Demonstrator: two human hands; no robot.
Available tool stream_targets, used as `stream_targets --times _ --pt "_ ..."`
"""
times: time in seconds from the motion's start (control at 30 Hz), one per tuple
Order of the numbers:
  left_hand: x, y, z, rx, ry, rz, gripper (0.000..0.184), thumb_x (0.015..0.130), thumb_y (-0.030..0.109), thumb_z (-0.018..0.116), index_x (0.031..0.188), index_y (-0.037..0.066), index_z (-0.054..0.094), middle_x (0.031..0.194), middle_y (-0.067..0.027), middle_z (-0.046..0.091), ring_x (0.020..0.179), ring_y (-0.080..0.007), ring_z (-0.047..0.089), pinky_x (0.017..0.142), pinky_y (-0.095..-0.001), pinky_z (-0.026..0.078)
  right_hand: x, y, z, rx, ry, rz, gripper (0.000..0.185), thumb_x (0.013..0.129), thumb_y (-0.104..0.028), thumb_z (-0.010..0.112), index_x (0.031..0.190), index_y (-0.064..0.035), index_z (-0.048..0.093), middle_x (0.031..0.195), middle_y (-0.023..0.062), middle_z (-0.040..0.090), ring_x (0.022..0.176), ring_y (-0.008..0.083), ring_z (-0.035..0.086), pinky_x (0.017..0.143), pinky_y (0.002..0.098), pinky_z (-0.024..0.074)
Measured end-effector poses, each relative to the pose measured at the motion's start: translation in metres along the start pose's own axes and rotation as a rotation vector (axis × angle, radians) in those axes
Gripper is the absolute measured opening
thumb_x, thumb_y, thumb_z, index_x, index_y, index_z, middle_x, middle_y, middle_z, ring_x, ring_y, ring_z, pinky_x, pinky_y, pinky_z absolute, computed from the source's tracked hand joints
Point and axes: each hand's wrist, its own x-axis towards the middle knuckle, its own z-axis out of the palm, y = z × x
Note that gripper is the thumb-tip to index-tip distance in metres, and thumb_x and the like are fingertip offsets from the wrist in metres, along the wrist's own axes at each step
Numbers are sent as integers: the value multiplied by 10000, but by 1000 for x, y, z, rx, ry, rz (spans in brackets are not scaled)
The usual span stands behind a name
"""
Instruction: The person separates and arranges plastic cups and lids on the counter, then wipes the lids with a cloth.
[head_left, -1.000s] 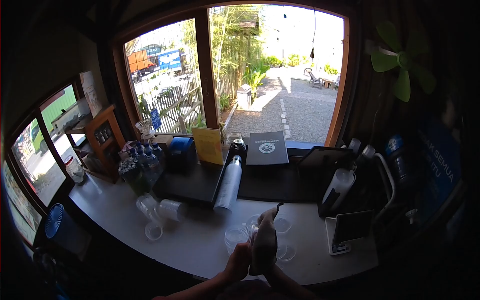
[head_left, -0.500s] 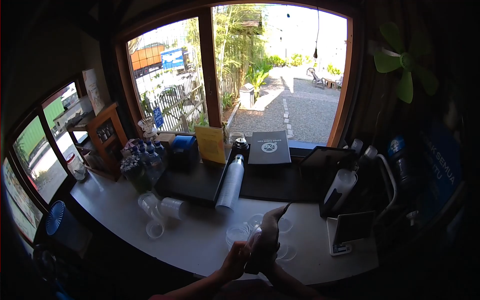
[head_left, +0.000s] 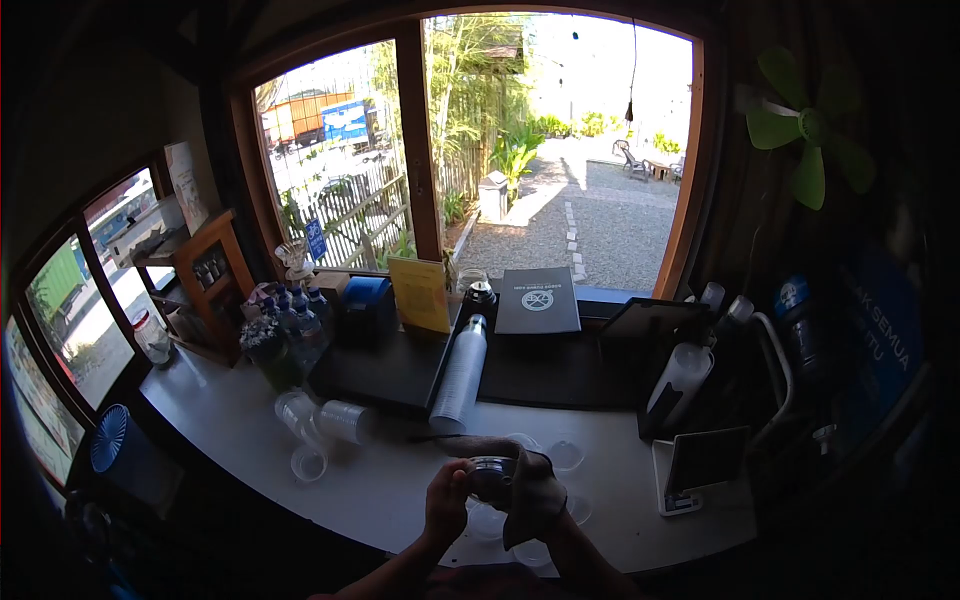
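Over the counter's front part, my left hand (head_left: 446, 505) grips the near side of a small clear round lid or cup (head_left: 490, 466); its exact kind is hard to make out in the dim light. A grey cloth (head_left: 538, 485) wraps the other side of it, with one dark end sticking out to the left. My right hand (head_left: 556, 515) is mostly hidden under this cloth and is closed around it. Several clear plastic lids (head_left: 566, 455) lie on the counter beneath and beside my hands.
A long stack of clear cups (head_left: 460, 375) lies on a black tray (head_left: 380, 375). More clear cups (head_left: 345, 420) lie on the left of the pale counter (head_left: 390, 500). To the right are a digital scale (head_left: 682, 490) and a white bottle (head_left: 682, 380). A black menu (head_left: 538, 302) stands behind.
My hands have risen slightly and turned the round clear piece, so its rim now shows. The cloth has swung from hanging upright to trailing leftward.
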Motion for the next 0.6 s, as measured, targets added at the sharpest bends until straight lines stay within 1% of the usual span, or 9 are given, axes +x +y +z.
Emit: stream_targets --times 0.03,0.07,0.13,0.2,0.3,0.33,0.43,0.5,0.6 --pt "5 6 0 109 85 -11 393 1086 356 427 1105 -3 589 927 -102 662 818 -170 645 746 -305 518 -8 13 13 -12 4 28 462 773 -221 822 1055 55 582 920 173 665 804 323 686 750 345 553" --pt "11 12 1 256 144 51 410 1083 372 429 1096 5 611 906 -82 654 795 -155 623 721 -303 497 -22 23 23 -337 -6 74 450 807 -245 805 1106 21 600 973 191 677 851 322 705 756 371 569" --pt "15 10 -3 295 183 75 397 1086 357 413 1080 14 613 896 -85 646 784 -157 614 720 -309 492 -55 49 42 93 -68 314 352 881 -182 734 1164 -1 629 1029 102 687 897 198 692 766 310 558" --pt "15 29 6 350 211 44 371 1088 319 379 1057 25 603 877 -92 626 779 -161 606 718 -312 484 -65 59 42 764 -63 219 284 922 -132 673 1176 -6 651 1062 23 668 928 95 636 812 248 531" --pt "10 11 0 523 277 168 358 1087 308 369 1049 28 589 899 -112 614 811 -207 617 737 -332 485 -65 55 39 887 -4 384 275 936 -136 653 1184 -16 648 1059 31 674 934 100 640 823 248 525" --pt "5 8 -3 480 267 85 326 1088 277 369 1053 26 575 941 -137 612 862 -257 619 778 -353 483 -64 63 40 1083 29 465 266 924 -119 665 1170 -23 634 1053 25 661 945 101 633 836 249 518" --pt "-3 0 0 529 188 193 313 1090 255 361 1043 26 570 964 -155 611 875 -289 605 810 -360 473 -72 69 48 315 38 299 276 903 -119 691 1152 -28 614 1054 25 645 955 112 632 839 266 522" --pt "-8 -8 -1 488 236 199 313 1092 230 339 1042 14 561 957 -164 584 862 -290 590 816 -363 469 -56 78 55 271 -120 347 367 874 -167 729 1182 -12 605 1145 62 657 1036 147 633 893 271 522" --pt "-4 -11 -3 490 238 298 333 1093 239 325 1043 2 554 967 -172 559 875 -306 580 821 -376 467 -57 87 56 611 -162 380 341 878 -165 710 1158 3 614 1098 64 665 981 147 645 870 282 533"
